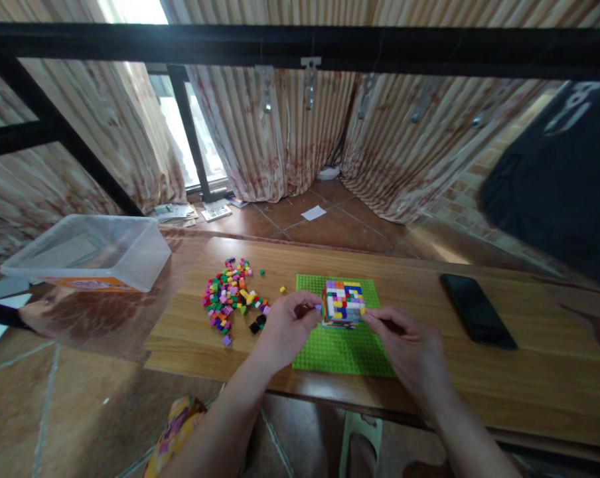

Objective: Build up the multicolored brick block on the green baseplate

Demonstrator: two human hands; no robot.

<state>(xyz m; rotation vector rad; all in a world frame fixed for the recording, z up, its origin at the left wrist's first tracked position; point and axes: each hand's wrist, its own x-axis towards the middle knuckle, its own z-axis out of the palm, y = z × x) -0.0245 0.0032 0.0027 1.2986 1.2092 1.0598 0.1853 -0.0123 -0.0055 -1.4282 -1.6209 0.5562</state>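
- Position: brick block (343,303) stands on green baseplate (340,348), near the table's (529,372) front edge.
- Your left hand (286,326): grip pinched against the block's left side.
- Your right hand (410,350): grip pinched against its right side.
- Spares: loose bricks (229,297) lie left of the baseplate.

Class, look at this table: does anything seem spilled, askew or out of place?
Nothing looks damaged. Loose bricks lie in a scattered heap left of the green baseplate, a few strays apart from it.

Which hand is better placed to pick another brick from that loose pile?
Probably the left hand: the loose pile lies just beside it, while the right hand sits across the brick block.
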